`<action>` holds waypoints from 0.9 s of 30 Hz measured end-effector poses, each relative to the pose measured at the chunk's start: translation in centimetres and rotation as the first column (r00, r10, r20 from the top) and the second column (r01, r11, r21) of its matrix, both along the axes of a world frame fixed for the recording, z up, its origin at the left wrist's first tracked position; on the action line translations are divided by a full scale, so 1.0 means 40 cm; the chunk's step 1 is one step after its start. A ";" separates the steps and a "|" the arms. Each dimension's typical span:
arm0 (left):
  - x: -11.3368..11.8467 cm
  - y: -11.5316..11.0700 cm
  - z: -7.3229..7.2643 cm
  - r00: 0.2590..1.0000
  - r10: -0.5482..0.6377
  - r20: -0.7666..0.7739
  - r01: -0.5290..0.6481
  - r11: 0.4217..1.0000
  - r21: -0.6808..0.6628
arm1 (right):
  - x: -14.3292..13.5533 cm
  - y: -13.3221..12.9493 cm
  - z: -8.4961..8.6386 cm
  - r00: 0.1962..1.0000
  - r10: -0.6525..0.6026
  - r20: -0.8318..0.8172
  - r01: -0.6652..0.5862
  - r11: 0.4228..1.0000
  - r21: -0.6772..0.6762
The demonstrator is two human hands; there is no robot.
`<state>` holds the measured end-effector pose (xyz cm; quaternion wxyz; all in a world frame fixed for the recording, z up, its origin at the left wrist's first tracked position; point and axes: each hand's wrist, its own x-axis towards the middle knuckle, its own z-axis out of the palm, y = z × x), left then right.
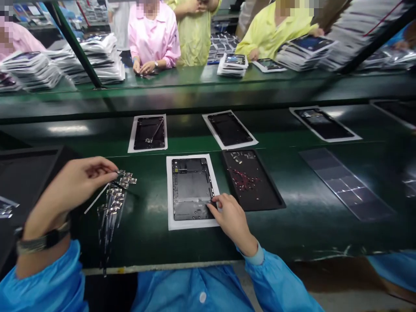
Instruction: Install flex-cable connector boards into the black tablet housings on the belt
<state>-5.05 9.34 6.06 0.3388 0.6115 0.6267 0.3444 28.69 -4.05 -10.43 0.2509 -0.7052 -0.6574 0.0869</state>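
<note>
From the near side, the blue-sleeved left arm [45, 281] rises to a bent wrist [48, 221] and a left hand [81, 182] pinching thumb against forefinger, while the right arm [279, 277] angles far and leftward, its right hand [232, 216] palm down, fingers curled, thumb slightly apart.

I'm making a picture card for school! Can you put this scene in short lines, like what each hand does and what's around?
Left hand: pinching a tiny part, too small to name, at a pile of thin strips
Right hand: at the lower right edge of a black tablet case
Under case: white sheet
Beside case: black tray with red bits
Right of tray: clear plastic sheet
</note>
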 end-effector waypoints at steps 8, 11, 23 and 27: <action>0.111 -0.114 -0.076 0.880 0.107 0.462 -0.078 0.994 -0.081 | -0.004 0.018 0.035 0.975 0.106 -0.197 -0.116 0.992 -0.043; 0.203 -0.133 -0.174 0.815 0.092 0.573 0.102 0.949 -0.298 | -0.011 0.017 0.056 0.939 0.149 -0.311 -0.173 0.984 -0.051; 0.398 -0.194 -0.336 0.807 0.073 0.586 0.281 0.825 -0.490 | -0.013 0.026 0.055 0.816 0.164 -0.554 -0.281 0.951 -0.132; 0.410 -0.200 -0.348 0.807 0.129 0.576 0.228 0.832 -0.505 | -0.011 0.023 0.052 0.804 0.164 -0.571 -0.290 0.947 -0.137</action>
